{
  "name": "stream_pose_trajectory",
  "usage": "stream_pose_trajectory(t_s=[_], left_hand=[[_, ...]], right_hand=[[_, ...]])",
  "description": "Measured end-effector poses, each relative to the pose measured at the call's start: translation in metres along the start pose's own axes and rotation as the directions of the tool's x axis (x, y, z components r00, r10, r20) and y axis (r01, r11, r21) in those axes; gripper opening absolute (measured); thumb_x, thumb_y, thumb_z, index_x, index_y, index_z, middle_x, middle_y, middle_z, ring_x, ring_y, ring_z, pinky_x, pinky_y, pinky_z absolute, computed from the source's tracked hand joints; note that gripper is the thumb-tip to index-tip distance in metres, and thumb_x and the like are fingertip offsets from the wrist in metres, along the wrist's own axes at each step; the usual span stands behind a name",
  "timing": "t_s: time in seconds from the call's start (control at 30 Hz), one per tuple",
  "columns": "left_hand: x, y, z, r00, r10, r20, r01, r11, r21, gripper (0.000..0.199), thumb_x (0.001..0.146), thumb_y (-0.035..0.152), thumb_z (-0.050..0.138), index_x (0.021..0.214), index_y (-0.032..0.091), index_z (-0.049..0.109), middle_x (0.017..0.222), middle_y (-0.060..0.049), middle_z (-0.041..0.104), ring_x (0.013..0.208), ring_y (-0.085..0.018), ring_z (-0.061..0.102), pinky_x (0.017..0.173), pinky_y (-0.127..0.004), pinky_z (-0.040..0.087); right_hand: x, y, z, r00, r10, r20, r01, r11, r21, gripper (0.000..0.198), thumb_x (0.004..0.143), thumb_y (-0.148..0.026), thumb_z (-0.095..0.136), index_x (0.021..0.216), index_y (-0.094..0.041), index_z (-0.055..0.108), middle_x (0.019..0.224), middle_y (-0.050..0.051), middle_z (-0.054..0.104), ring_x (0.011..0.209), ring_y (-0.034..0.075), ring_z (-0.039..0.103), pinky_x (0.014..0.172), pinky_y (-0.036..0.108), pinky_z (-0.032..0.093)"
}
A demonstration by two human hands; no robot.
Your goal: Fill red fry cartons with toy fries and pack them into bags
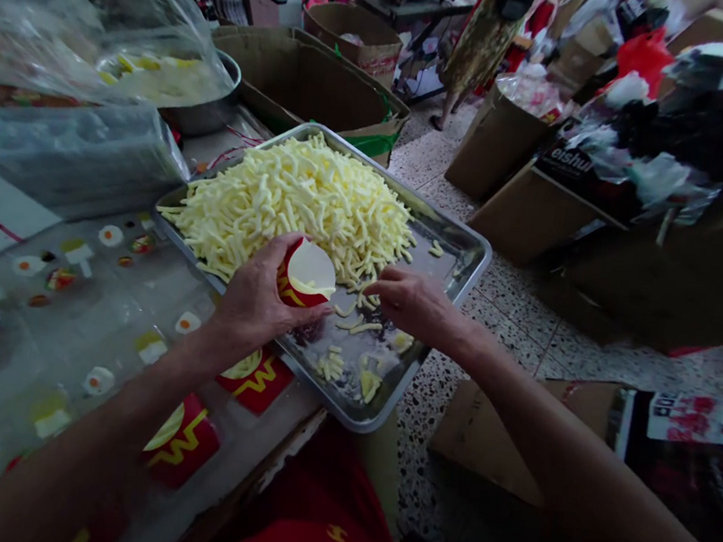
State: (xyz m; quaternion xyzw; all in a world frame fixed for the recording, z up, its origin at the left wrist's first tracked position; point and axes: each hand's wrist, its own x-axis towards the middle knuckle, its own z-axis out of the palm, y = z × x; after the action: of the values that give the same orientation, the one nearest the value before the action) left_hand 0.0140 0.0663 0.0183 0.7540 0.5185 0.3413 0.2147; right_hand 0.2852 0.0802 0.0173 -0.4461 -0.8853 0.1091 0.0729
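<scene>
My left hand is wrapped round a red French fry carton with yellow print, tilted so its white inside shows. A few pale strips lie in the carton's mouth. Just to its right, my right hand has its fingers curled together low over a metal tray; whatever they pinch is too small to make out. Pale yellow fry-shaped sticks form a large heap in the tray beyond both hands. Several loose sticks lie on the tray bottom below my fingertips.
Red cartons with fries lie on the plastic-covered table at left. Behind stand a clear plastic box, a metal bowl and a large cardboard box. Bagged boxes crowd the right; a person stands at the back.
</scene>
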Motion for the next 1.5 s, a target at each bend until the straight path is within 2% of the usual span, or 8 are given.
stream_pose_trajectory(t_s=[0.1, 0.23, 0.6, 0.87, 1.03, 1.17, 1.37, 1.5], left_hand=[[-0.010, 0.000, -0.008, 1.000, 0.019, 0.010, -0.019, 1.000, 0.005, 0.088, 0.064, 0.042, 0.089, 0.138, 0.021, 0.047, 0.137, -0.008, 0.061, 0.125, -0.026, 0.060, 0.111, -0.037, 0.046], [-0.023, -0.001, -0.020, 0.999, 0.039, -0.036, -0.036, 0.997, 0.071, 0.086, 0.067, 0.044, 0.087, 0.139, 0.023, 0.046, 0.139, -0.007, 0.060, 0.125, -0.025, 0.060, 0.111, -0.037, 0.046], [-0.022, 0.002, -0.011, 0.999, 0.037, 0.017, -0.039, 0.994, 0.103, 0.083, 0.068, 0.045, 0.085, 0.139, 0.023, 0.047, 0.137, -0.008, 0.062, 0.125, -0.027, 0.060, 0.111, -0.039, 0.047], [-0.029, 0.004, -0.016, 0.996, 0.006, 0.089, -0.022, 0.982, 0.188, 0.084, 0.067, 0.044, 0.086, 0.138, 0.018, 0.049, 0.135, -0.011, 0.063, 0.123, -0.029, 0.061, 0.109, -0.040, 0.047], [-0.025, 0.020, -0.002, 0.954, -0.086, 0.288, -0.029, 0.927, 0.373, 0.074, 0.071, 0.042, 0.083, 0.134, 0.017, 0.052, 0.126, -0.013, 0.066, 0.116, -0.032, 0.064, 0.099, -0.041, 0.052], [-0.018, 0.035, 0.019, 0.935, -0.093, 0.341, -0.063, 0.905, 0.421, 0.063, 0.073, 0.035, 0.081, 0.128, 0.018, 0.054, 0.122, -0.012, 0.066, 0.110, -0.032, 0.065, 0.091, -0.040, 0.053], [-0.025, 0.032, 0.034, 0.965, -0.024, 0.260, -0.043, 0.967, 0.250, 0.035, 0.077, 0.017, 0.063, 0.112, 0.016, 0.057, 0.110, -0.012, 0.067, 0.104, -0.029, 0.065, 0.092, -0.040, 0.053], [-0.037, 0.020, 0.028, 0.989, 0.059, 0.138, -0.085, 0.979, 0.187, 0.051, 0.077, 0.018, 0.065, 0.127, 0.016, 0.053, 0.122, -0.013, 0.065, 0.114, -0.029, 0.062, 0.102, -0.042, 0.050]], right_hand=[[0.007, -0.002, 0.003, 0.974, -0.189, 0.125, 0.214, 0.950, -0.229, 0.036, 0.094, -0.011, 0.055, 0.121, -0.029, 0.071, 0.101, 0.007, 0.064, 0.083, 0.017, 0.054, 0.072, 0.031, 0.034], [0.020, 0.003, -0.003, 0.923, -0.282, 0.261, 0.357, 0.880, -0.313, 0.014, 0.097, -0.021, 0.058, 0.098, -0.022, 0.072, 0.098, 0.007, 0.063, 0.089, 0.019, 0.052, 0.081, 0.034, 0.035], [-0.008, -0.003, -0.004, 0.993, -0.104, -0.057, 0.108, 0.990, 0.088, 0.009, 0.077, -0.017, 0.070, 0.084, -0.022, 0.074, 0.107, 0.005, 0.072, 0.099, 0.022, 0.055, 0.087, 0.037, 0.041], [-0.009, -0.044, 0.019, 0.963, -0.231, 0.138, 0.253, 0.951, -0.179, 0.005, 0.081, -0.016, 0.068, 0.084, -0.019, 0.067, 0.088, 0.007, 0.072, 0.096, 0.025, 0.055, 0.086, 0.039, 0.036], [-0.007, -0.036, 0.027, 0.999, 0.054, 0.004, -0.054, 0.996, 0.076, 0.010, 0.074, -0.012, 0.070, 0.081, -0.019, 0.071, 0.086, 0.005, 0.073, 0.082, 0.019, 0.060, 0.075, 0.032, 0.040], [-0.002, -0.056, 0.019, 0.899, 0.419, -0.129, -0.341, 0.852, 0.396, 0.015, 0.074, -0.022, 0.075, 0.088, -0.021, 0.076, 0.085, 0.003, 0.074, 0.075, 0.016, 0.062, 0.069, 0.028, 0.043], [0.004, -0.098, 0.030, 0.946, 0.298, -0.126, -0.231, 0.896, 0.380, 0.021, 0.090, -0.013, 0.053, 0.079, -0.018, 0.070, 0.091, 0.009, 0.072, 0.085, 0.020, 0.064, 0.076, 0.031, 0.043], [0.005, -0.114, 0.038, 0.882, 0.448, -0.146, -0.268, 0.731, 0.628, 0.010, 0.088, -0.018, 0.056, 0.093, -0.023, 0.064, 0.093, 0.004, 0.072, 0.085, 0.019, 0.065, 0.078, 0.031, 0.047]])
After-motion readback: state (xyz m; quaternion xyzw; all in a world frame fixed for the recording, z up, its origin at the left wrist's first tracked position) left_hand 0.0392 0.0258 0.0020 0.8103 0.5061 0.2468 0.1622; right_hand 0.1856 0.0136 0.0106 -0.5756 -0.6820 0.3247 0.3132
